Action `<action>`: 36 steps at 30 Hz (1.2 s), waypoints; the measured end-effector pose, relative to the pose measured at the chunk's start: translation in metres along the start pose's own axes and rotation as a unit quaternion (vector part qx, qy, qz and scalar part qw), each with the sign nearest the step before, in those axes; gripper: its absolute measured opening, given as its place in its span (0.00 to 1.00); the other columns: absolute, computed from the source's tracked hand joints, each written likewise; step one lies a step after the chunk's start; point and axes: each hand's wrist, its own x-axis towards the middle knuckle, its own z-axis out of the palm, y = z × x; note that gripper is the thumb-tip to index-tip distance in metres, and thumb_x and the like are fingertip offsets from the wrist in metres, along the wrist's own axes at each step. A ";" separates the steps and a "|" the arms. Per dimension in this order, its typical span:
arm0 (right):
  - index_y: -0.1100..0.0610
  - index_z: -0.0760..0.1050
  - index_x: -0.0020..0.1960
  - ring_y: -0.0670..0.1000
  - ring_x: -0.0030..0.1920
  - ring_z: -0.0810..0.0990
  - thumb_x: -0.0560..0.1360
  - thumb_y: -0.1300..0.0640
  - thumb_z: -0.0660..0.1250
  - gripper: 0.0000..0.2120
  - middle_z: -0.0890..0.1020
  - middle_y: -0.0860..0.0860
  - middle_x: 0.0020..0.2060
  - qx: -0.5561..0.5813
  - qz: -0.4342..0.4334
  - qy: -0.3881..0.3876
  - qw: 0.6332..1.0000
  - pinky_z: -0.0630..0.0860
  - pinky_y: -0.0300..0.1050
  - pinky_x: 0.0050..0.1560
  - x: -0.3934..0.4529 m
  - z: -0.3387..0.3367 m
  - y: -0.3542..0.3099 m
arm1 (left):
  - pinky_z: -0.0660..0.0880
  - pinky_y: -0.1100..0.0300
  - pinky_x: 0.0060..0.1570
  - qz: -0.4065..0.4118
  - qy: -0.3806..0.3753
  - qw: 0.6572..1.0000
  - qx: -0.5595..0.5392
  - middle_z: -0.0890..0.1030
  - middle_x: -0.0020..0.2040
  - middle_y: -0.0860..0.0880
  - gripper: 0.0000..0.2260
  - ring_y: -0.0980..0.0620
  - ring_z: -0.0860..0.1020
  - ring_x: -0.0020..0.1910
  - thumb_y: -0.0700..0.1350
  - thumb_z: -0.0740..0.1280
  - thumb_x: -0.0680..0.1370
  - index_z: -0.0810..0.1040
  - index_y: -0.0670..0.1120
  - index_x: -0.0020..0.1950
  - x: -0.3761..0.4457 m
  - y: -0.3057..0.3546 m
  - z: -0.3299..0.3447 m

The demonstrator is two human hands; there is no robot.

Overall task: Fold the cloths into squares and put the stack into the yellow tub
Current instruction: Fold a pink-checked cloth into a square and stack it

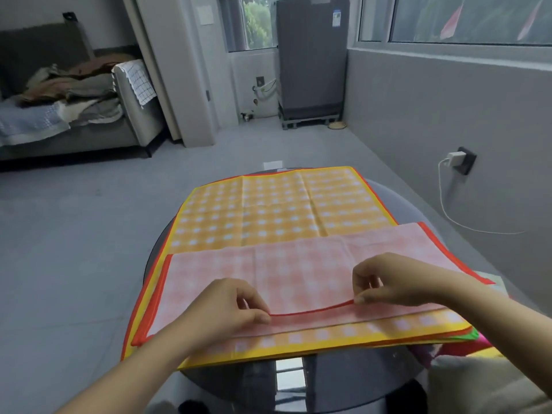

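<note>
Your left hand (227,306) pinches the red-trimmed near edge of the pink checked cloth (298,273) between thumb and curled fingers, toward the cloth's near left. Your right hand (388,283) pinches the same edge further right, thumb and forefinger closed on the hem, so the edge sags in a shallow curve between your two hands. The pink cloth lies folded over on itself as a long band, its far edge running across the middle of the orange checked cloth (277,207) beneath it.

That orange cloth is spread flat, crease lines showing, with a yellow border along its left and near sides. It sticks out past the pink cloth on the far side and as a narrow strip on the near side. Under the orange cloth more cloths are stacked; their red, green and pink edges (475,339) peek out at the pink cloth's near right corner.

The whole pile sits on a round dark table (343,380). Well beyond the pink cloth, to the far left, stands a grey sofa (74,121) heaped with fabric. To the far right a white charger (454,159) is plugged into a wall socket.
</note>
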 end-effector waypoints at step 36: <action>0.42 0.51 0.75 0.51 0.75 0.52 0.75 0.32 0.47 0.31 0.55 0.46 0.76 -0.069 0.082 0.125 0.986 0.50 0.49 0.72 0.086 0.031 0.013 | 0.33 0.41 0.71 -0.025 -0.001 0.970 0.243 0.36 0.77 0.51 0.28 0.51 0.33 0.75 0.62 0.44 0.80 0.38 0.57 0.77 0.092 -0.004 0.056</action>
